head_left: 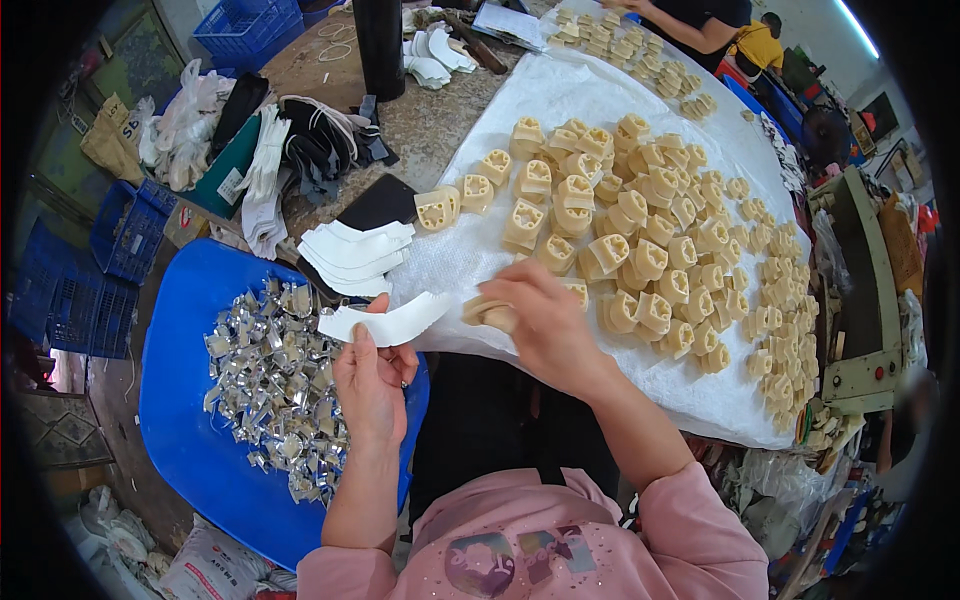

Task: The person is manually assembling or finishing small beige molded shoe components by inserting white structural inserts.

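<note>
My left hand (372, 380) holds a white curved strip (388, 324) by its lower edge, above the rim of the blue tub. My right hand (545, 320) grips a cream plastic block (487, 312) at the near edge of the white sheet (560, 95). Many more cream blocks (640, 230) with cross-shaped holes lie in rows over that sheet. A stack of white curved strips (352, 255) rests just left of the sheet, beyond my left hand.
A blue tub (185, 400) of small shiny metal pieces (270, 385) sits at my left. Blue crates (130, 230), bags and dark cloth pile up at the far left. Another person's arm (690, 25) reaches over blocks at the far end. A black cylinder (380, 40) stands behind.
</note>
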The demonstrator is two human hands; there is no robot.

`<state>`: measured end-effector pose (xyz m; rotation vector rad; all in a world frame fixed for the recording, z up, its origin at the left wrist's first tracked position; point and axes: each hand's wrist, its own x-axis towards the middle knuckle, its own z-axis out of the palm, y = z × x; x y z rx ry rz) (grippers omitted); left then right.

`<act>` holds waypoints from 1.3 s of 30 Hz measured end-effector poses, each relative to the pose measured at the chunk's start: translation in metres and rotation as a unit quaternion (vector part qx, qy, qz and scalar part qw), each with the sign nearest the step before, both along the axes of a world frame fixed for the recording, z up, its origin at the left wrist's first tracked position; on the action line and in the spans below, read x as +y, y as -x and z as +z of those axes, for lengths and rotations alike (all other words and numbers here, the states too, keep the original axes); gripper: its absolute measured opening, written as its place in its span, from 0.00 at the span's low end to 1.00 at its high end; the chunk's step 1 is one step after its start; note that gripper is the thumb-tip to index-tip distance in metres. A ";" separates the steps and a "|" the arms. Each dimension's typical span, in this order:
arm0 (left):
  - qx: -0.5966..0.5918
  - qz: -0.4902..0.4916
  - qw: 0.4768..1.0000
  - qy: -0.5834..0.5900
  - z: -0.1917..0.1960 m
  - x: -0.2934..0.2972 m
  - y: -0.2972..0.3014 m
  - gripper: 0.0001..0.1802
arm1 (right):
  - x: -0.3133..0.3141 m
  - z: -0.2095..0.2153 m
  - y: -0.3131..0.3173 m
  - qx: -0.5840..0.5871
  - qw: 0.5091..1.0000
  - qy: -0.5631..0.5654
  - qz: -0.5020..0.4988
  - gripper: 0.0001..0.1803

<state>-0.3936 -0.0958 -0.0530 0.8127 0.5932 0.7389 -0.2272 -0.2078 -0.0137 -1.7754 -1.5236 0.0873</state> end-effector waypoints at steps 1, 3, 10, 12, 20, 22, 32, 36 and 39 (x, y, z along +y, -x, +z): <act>-0.001 0.004 1.000 -0.005 0.000 -0.001 0.000 0.22 | -0.008 0.008 0.005 0.101 0.992 -0.072 -0.030 0.18; 0.015 0.023 1.000 0.006 0.009 -0.012 -0.012 0.22 | -0.023 0.016 0.013 0.166 0.980 -0.111 -0.022 0.19; -0.048 -0.054 0.997 -0.026 0.014 -0.053 -0.034 0.22 | -0.039 0.000 0.040 0.197 0.953 -0.232 -0.007 0.23; -0.085 -0.097 0.991 -0.028 0.022 -0.061 -0.032 0.23 | -0.034 -0.009 0.041 0.147 0.948 -0.282 -0.023 0.26; -0.042 -0.127 0.989 -0.057 0.036 -0.076 -0.035 0.23 | -0.046 -0.016 0.024 0.063 0.947 -0.316 -0.014 0.28; -0.033 -0.137 0.988 -0.068 0.039 -0.079 -0.036 0.23 | -0.049 -0.015 0.023 0.062 0.945 -0.320 -0.023 0.28; 0.063 -0.118 0.951 -0.278 0.030 -0.081 -0.031 0.24 | -0.058 -0.010 0.019 -0.064 0.961 -0.248 -0.107 0.25; 0.040 -0.122 0.934 -0.334 0.027 -0.076 -0.034 0.23 | -0.049 -0.021 0.014 -0.047 0.947 -0.288 -0.132 0.20; 0.079 -0.102 0.926 -0.355 0.037 -0.070 -0.038 0.23 | -0.053 -0.016 0.012 -0.052 0.954 -0.269 -0.122 0.17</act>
